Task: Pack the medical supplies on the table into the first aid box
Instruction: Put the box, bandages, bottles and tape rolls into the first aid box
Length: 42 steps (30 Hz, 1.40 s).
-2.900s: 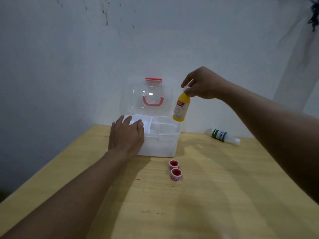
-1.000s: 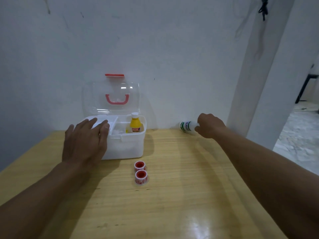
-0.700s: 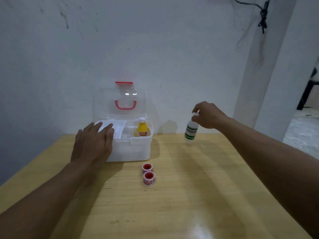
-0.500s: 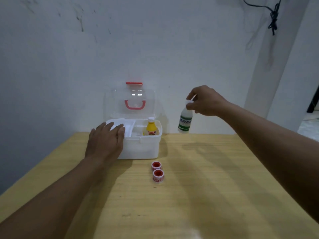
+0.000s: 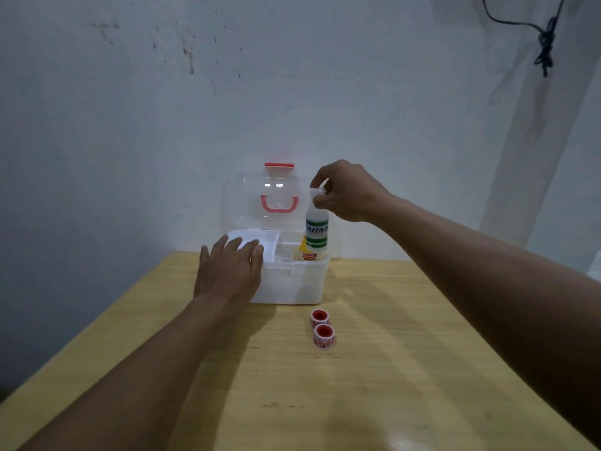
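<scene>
1. The right hand (image 5: 349,193) has its grip clamped on the cap end of a white plastic bottle with a green-banded label (image 5: 316,231), holding it upright above the right end of the box.
2. The white plastic first aid box (image 5: 292,283) sits at the far side of the pale wooden bench (image 5: 374,369), near the wall. Its clear lid with a red handle (image 5: 266,203) stands open and upright.
3. A yellow bottle with a red label (image 5: 305,253) stands inside the box's right compartment, partly hidden behind the hanging white bottle.
4. The left hand (image 5: 229,271) lies flat on the box's left front corner, fingers spread, its grip apart and holding nothing.
5. 2 small red-and-white tape rolls (image 5: 322,327) lie on the bench just in front of the box, touching or nearly touching each other.
</scene>
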Motion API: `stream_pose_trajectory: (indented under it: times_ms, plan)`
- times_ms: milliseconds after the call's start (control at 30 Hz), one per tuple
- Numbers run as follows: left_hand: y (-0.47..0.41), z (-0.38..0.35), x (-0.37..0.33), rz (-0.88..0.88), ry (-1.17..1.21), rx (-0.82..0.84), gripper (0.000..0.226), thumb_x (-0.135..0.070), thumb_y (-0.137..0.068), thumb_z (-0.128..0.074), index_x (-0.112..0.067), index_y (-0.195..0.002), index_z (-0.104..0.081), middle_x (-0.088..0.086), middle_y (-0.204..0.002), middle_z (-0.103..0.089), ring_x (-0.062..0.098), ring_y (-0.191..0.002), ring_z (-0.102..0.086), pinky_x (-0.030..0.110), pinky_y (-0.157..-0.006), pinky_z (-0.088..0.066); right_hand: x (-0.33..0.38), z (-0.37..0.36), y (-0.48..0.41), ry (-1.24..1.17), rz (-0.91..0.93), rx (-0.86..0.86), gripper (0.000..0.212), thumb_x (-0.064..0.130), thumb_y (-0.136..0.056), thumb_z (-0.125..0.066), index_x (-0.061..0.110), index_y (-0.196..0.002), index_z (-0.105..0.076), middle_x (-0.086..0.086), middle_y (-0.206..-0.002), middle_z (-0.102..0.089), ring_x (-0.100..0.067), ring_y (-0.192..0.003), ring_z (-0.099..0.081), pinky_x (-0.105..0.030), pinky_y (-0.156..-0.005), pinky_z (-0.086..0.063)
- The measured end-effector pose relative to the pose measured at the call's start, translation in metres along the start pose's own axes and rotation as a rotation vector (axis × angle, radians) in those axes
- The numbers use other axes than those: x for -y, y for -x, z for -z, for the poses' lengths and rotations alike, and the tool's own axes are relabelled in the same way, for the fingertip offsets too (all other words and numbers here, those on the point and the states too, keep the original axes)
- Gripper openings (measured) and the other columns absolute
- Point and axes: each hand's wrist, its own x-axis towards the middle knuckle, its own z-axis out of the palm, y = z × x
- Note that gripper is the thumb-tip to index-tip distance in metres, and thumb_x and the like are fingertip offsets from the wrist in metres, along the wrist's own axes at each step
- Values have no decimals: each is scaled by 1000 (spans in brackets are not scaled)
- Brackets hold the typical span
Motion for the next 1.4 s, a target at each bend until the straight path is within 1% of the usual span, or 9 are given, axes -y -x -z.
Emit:
stream_pose_trajectory:
  times_ms: [267,533,833,933,1000,1133,1200,1300,1400]
  plan:
    - [-1,-2,0,1,21,-23,54,-45,-101,-16,-30,-141,-49,1,-150,-45,23,-147,-22,53,-118,-13,4,-31,8,99,3,183,34,18,-88,-72,11,-121,-67,-10,-124,-65,-26,-106,-64,-27,-79,-48]
    - [-2,-5,1,-5,31,-39,54,-44,-101,-17,-29,-140,-50,0,-149,-47,23,-146,-24,52,-118,-14,-8,-51,10,124,-44,297,31,9,-87,-70,11,-118,-69,-10,-116,-66,-21,-87,-62,-28,-75,-52]
    - [-1,2,5,-12,210,-62,60,-48,-99,-15,-25,-141,-50,8,-150,-45,25,-145,-26,52,-117,-19,4,-36,38,137,-17,224,42,12,-92,-61,14,-134,-58,-8,-131,-60,-25,-118,-58,-27,-88,-44]
    - [8,3,6,-16,149,-21,55,-45,-102,-17,-27,-145,-45,8,-157,-34,23,-149,-15,49,-120,-10,14,-35,57,142,-13,167,36,10,-90,-58,8,-125,-62,-9,-123,-64,-27,-110,-61,-28,-79,-48]
    - [14,3,6,-16,115,-2,55,-45,-101,-16,-29,-148,-40,8,-161,-25,22,-151,-7,48,-121,-4,20,-40,70,146,-29,168,27,10,-86,-58,4,-110,-67,-11,-109,-68,-29,-96,-65,-38,-77,-57]
    - [17,5,2,22,110,16,54,-46,-101,-16,-33,-152,-29,9,-164,-9,22,-151,4,49,-121,2,25,-52,95,217,-142,365,12,19,-85,-61,9,-91,-62,-8,-83,-66,-24,-71,-68,-35,-64,-60]
    - [19,6,0,27,122,11,54,-45,-101,-18,-33,-153,-26,9,-164,-8,22,-151,4,48,-121,2,26,-60,107,214,-226,474,26,33,-85,-69,11,-82,-55,-7,-78,-64,-24,-61,-71,-33,-58,-60]
    - [21,7,2,26,141,14,54,-45,-101,-18,-31,-154,-25,8,-164,-9,21,-151,3,47,-121,1,26,-74,121,165,-322,560,41,46,-81,-75,12,-81,-53,-7,-83,-66,-25,-61,-73,-33,-59,-62]
    - [21,9,4,31,147,35,55,-46,-101,-17,-31,-153,-26,7,-164,-9,20,-151,2,46,-121,0,22,-83,124,154,-324,535,27,30,-81,-74,9,-88,-59,-8,-81,-67,-26,-63,-75,-36,-64,-63]
